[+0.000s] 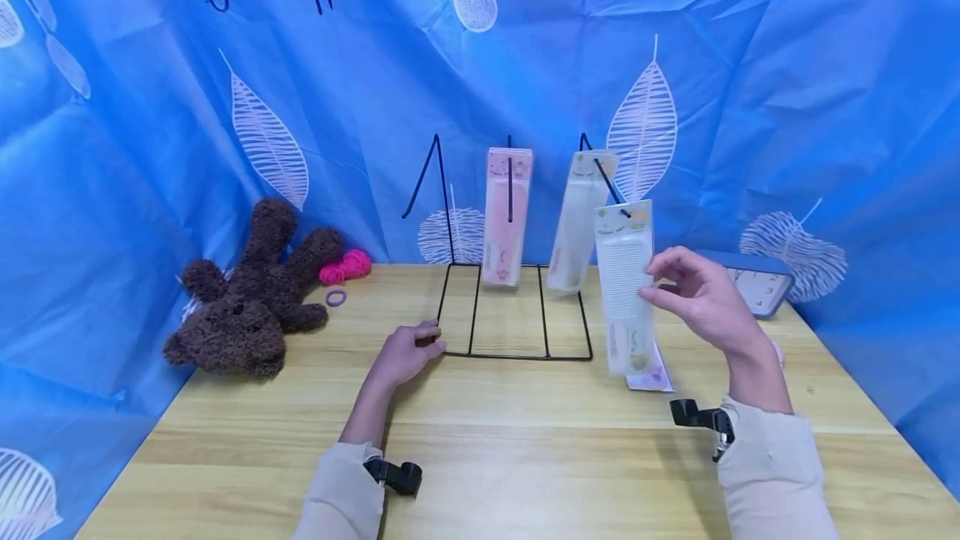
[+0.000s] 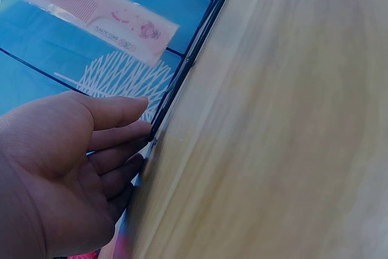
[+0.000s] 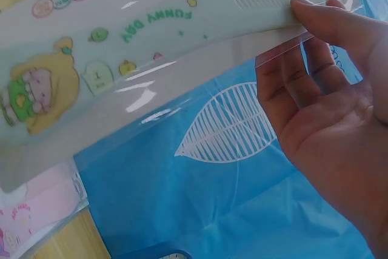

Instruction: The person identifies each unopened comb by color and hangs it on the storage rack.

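My right hand (image 1: pixel 697 294) pinches the edge of a packaged pale green comb (image 1: pixel 624 290) between thumb and fingers. The tip of the right hook of a black wire rack (image 1: pixel 510 356) shows at the hole in the package's top. Farther back on that hook hangs another pale green comb pack (image 1: pixel 576 223). A pink comb pack (image 1: pixel 507 232) hangs from the middle hook, while the left hook (image 1: pixel 420 182) carries nothing. At the rack's front left corner, my left hand (image 1: pixel 405 352) grips the wire with thumb and fingers, as the left hand (image 2: pixel 66 162) in its wrist view shows.
Partly behind the held pack, a pink-and-purple pack (image 1: pixel 654 375) lies on the table (image 1: pixel 525 457). A blue clock (image 1: pixel 757 283) stands back right. At the left are a brown teddy bear (image 1: pixel 247 307), pink yarn (image 1: pixel 345 266) and a purple ring (image 1: pixel 336 297). Blue cloth (image 1: pixel 360 82) hangs behind.
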`<state>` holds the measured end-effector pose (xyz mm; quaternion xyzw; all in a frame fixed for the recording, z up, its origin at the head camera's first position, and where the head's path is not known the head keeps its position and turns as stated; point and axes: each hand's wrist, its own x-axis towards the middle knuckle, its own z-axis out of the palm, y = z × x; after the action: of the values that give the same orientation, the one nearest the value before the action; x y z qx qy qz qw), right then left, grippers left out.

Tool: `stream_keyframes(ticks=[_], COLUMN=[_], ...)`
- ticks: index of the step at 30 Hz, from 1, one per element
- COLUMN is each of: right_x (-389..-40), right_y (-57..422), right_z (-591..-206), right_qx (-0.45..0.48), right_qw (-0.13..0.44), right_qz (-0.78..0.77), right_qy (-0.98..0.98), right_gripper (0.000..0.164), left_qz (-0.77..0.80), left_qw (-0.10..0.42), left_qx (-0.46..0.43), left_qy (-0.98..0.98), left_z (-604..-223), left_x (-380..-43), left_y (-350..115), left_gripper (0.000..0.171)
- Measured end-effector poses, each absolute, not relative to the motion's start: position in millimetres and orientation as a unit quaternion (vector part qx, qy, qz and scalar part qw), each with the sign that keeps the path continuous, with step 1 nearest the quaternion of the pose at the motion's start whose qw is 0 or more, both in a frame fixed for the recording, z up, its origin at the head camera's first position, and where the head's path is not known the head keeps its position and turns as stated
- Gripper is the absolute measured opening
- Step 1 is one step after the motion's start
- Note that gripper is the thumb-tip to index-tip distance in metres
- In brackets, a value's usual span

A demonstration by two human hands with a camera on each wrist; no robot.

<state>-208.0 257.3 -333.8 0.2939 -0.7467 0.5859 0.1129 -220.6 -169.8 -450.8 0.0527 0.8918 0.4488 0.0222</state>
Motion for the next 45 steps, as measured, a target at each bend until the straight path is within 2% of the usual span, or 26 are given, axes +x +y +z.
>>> stream_keyframes(ticks=[15,21,30,45], right_x=[-217,-227,-238,-236], right_y=[241,227,208,174], right_z=[-340,-349,-364,-352], right_qx=[0.255,0.258,0.196,0.17], right_qw=[0.126,0.163,0.251,0.279], right_qz=[0.537,0.551,0.551,0.572], right_qy=[-0.794,-0.777,-0.771,-0.752], right_gripper=[0.022,0.022,0.023,0.017], left_qz=[0.447,0.445,0.445,0.439], left_qw=[0.024,0.021,0.024,0.024], left_qx=[0.051,0.051,0.052,0.058], left_qy=[0.893,0.894,0.894,0.896], left_z=[-451,-448,-448,-448], left_x=[-221,-222,-221,-220], left_y=[-171,-171,-170,-171], left_gripper=[0.041,0.042,0.041,0.042])
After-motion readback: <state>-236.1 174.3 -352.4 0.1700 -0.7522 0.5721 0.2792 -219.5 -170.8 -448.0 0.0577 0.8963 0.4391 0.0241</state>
